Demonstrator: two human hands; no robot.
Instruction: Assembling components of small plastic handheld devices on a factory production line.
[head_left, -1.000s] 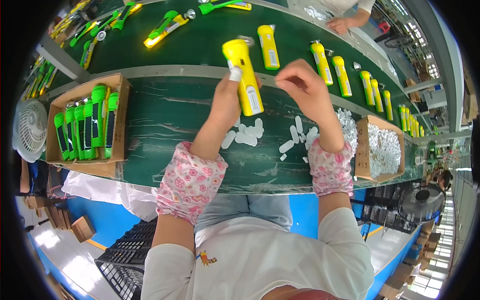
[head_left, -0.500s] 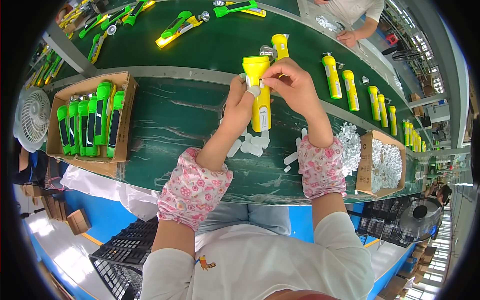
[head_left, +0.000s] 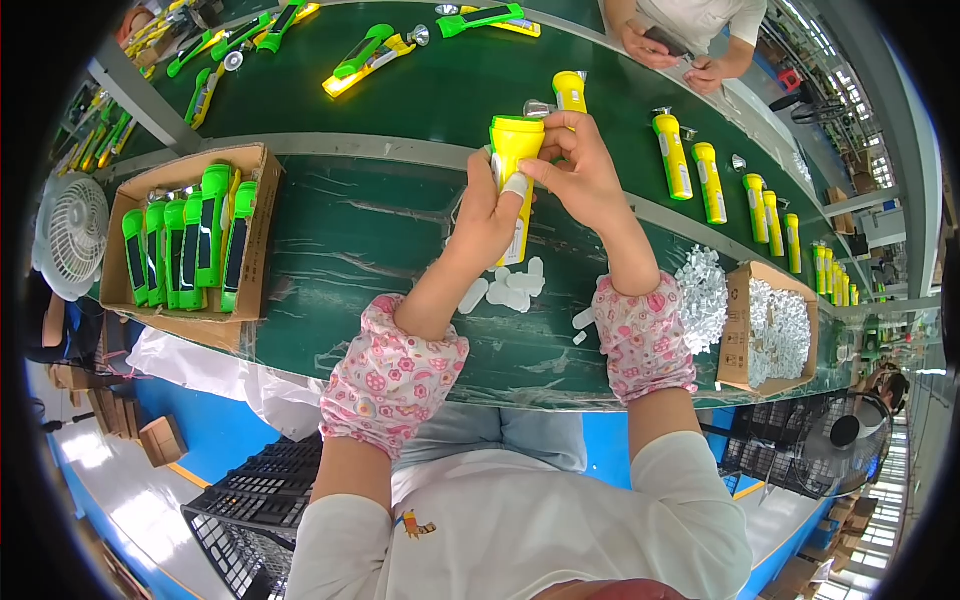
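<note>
Left hand (head_left: 488, 216) grips yellow flashlight (head_left: 512, 150), seemingly steadying it; right hand (head_left: 586, 180) touches right side, closure unclear. White oblong pieces (head_left: 519, 286) nearer, probably for reach.

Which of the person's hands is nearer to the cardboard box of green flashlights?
Left. The left hand is to the right of the box, around the yellow flashlight; the right hand is farther right, at that flashlight's right side.

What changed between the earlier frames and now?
The right hand, first apart from the yellow flashlight, moved left onto its upper part. A co-worker now holds a dark piece. The left hand kept its hold; the left-side box stayed put.
</note>
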